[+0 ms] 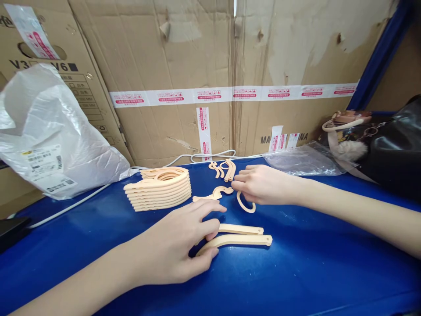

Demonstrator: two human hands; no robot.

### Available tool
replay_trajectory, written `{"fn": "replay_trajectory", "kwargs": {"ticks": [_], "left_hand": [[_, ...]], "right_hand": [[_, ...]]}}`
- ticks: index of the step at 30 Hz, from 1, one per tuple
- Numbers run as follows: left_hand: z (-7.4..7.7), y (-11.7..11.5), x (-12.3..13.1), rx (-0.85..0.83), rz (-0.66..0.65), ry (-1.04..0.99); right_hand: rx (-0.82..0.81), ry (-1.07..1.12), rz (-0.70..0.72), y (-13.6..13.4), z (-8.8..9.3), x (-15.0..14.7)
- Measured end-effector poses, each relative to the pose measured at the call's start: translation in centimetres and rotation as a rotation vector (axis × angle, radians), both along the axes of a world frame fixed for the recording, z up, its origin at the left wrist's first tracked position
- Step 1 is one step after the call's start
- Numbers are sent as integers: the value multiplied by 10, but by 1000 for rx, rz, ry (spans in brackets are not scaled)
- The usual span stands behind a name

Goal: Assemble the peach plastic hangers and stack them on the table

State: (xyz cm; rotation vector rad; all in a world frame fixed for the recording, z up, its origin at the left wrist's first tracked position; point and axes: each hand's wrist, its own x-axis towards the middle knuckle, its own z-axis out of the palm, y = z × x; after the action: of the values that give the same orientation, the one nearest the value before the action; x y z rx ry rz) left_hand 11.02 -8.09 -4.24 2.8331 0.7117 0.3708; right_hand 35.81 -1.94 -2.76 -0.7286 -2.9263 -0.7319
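Observation:
On the blue table, my left hand rests over the ends of two long beige plastic arms, the farther and the nearer; its thumb and fingers are around the nearer arm's curved end. My right hand is closed, fingertips down, at a beige hook piece whose curve shows below it. Between the hands lies a curved beige piece. Several small beige parts lie behind, beside my right fingertips. A neat stack of folded beige hangers stands left of them.
Cardboard boxes form a wall behind the blue table. A white plastic parcel stands at the left, with a white cable by it. Clear plastic bag and black bag lie right. A dark object is far left.

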Motion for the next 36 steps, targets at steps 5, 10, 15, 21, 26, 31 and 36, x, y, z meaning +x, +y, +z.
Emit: {"fn": "replay_trajectory", "kwargs": {"ticks": [5, 10, 15, 21, 26, 31, 36], "left_hand": [[2, 3, 1, -184, 120, -186], [11, 12, -3, -678, 312, -574], [16, 19, -7, -879, 315, -826], [12, 17, -5, -802, 299, -666], [8, 6, -2, -258, 378, -258], [1, 3, -2, -85, 388, -67], [-7, 7, -2, -51, 345, -103]], "right_hand": [[-455, 554, -36, 1, -1, -2], [-1179, 1060, -27, -1, -17, -17], [-1425, 1147, -83, -6, -26, -25], [-1491, 1162, -106, -4, -32, -24], [-1550, 1245, -64, 0, -40, -21], [-1591, 1317, -65, -1, -42, -20], [-1586, 1345, -69, -1, -42, -19]]}}
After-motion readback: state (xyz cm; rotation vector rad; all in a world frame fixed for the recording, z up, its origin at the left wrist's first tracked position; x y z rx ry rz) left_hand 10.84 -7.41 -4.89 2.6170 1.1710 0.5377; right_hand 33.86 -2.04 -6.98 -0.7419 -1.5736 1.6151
